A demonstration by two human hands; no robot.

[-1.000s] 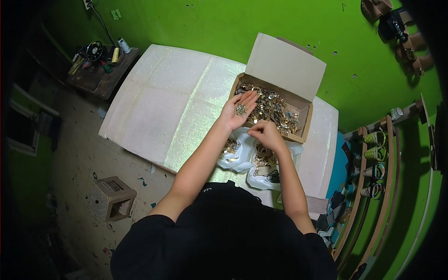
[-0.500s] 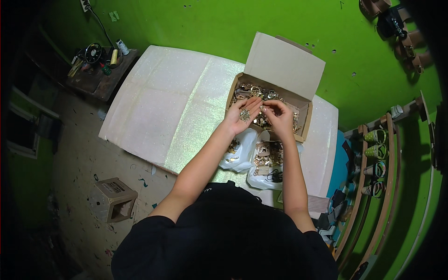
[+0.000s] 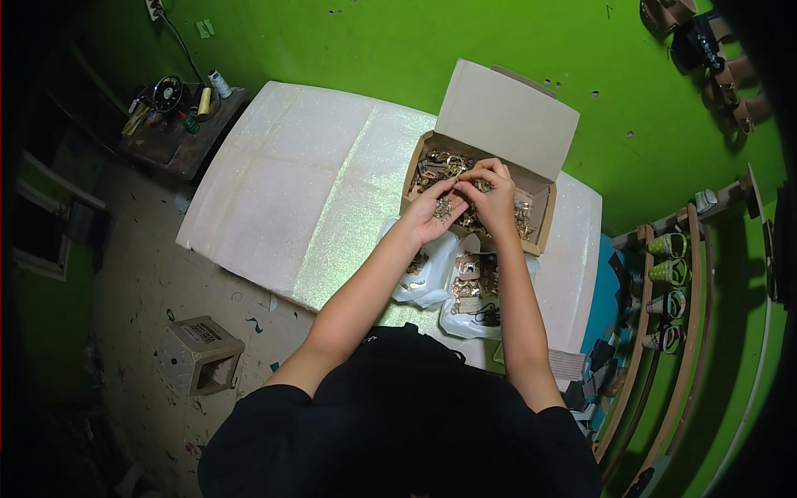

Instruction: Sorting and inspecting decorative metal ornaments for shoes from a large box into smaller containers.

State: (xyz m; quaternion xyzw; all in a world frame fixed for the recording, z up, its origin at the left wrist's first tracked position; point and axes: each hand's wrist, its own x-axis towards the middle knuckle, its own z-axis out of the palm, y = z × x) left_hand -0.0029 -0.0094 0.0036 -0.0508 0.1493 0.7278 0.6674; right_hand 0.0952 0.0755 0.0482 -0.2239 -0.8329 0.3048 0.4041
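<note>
My left hand [image 3: 425,219] is turned palm up and cupped around a small heap of shiny metal pieces [image 3: 443,209]. Fingers bent into a pinch, my right hand [image 3: 495,202] meets the left fingertips; whatever it grips is too small to make out. Both hands are over the front part of an open cardboard box [image 3: 545,220], which holds many gold and silver metal fittings, perhaps buckles [image 3: 440,163]. Closer to me, a white plastic bag [image 3: 430,282] and a second white bag [image 3: 469,329] hold more fittings, partly hidden by my forearms.
The box lid [image 3: 508,112] stands raised toward the green wall. Beneath everything is a whitish, glittery sheet-covered table [image 3: 274,183]. At right is a wooden rack [image 3: 682,332] with sandals; at left, a sewing machine table [image 3: 178,149] and a carton [image 3: 199,353] on the floor.
My left hand has curled its fingers and rolled slightly toward the right hand. My right hand has shifted a little up and left, so the fingertips of both now meet.
</note>
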